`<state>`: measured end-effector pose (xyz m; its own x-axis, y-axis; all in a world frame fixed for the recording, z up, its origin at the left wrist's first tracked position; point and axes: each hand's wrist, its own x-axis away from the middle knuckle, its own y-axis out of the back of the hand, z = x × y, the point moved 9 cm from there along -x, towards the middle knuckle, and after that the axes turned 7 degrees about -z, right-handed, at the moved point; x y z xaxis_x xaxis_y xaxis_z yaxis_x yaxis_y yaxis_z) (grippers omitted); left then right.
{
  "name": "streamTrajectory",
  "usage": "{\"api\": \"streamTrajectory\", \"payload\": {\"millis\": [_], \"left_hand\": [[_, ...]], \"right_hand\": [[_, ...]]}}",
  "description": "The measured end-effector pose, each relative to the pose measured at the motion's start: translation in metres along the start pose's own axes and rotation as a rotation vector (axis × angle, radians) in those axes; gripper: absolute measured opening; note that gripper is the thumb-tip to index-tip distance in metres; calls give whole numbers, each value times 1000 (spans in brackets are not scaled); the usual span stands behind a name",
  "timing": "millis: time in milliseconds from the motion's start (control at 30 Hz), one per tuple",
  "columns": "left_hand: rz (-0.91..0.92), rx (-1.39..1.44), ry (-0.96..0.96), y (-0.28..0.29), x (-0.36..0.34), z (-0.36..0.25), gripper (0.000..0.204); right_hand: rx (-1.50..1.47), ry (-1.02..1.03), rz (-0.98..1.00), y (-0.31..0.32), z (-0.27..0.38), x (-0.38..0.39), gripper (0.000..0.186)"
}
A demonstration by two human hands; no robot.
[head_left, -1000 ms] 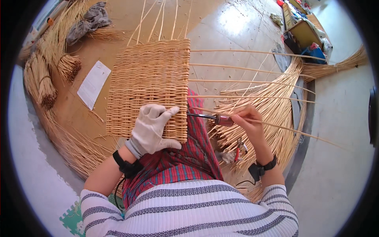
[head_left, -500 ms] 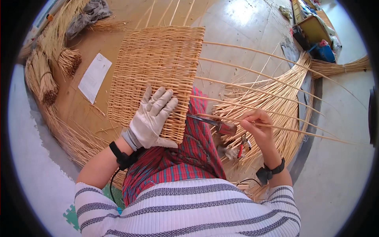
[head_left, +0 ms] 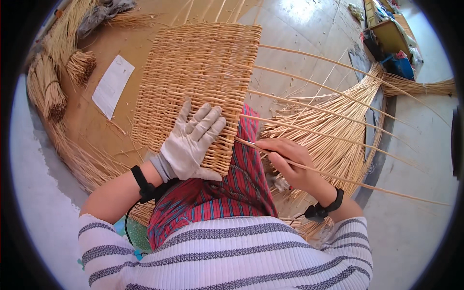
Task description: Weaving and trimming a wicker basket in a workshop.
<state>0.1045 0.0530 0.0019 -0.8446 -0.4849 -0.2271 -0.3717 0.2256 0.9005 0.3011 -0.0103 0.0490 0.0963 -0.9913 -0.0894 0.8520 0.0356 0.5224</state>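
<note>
So the wicker panel (head_left: 203, 67) has its lower right part over the red striped cloth (head_left: 227, 200) on the lap. Gloved left hand (head_left: 192, 141) is flat on it, fingers pretty spread. Right hand (head_left: 292, 162) is bare and closed around the lowest rod (head_left: 367, 185), close to the panel's right edge. Big rod bundle (head_left: 333, 125) fans out just beyond.

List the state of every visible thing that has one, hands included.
Woven panel: loose rods jut from its far and right edges
Held rod: near end at the panel's right edge; insertion unclear
Left hand: gloved, spread flat on the panel
Right hand: bare, grip closed on the held rod
Rod pile: fanned out
Paper sheet: lying flat
</note>
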Motion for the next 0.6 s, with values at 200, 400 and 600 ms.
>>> {"api": "streamTrajectory", "payload": {"millis": [200,400,600], "left_hand": [[23,13,19,-6,1,-1,135],[2,41,-2,-1,-3,0,137],[24,61,5,2,-4,1,131]], "right_hand": [[269,11,273,-15,-9,-7,36],[-40,-228,461,-27,-28,-15,42],[-136,-203,631,-45,-41,-23,45]]}}
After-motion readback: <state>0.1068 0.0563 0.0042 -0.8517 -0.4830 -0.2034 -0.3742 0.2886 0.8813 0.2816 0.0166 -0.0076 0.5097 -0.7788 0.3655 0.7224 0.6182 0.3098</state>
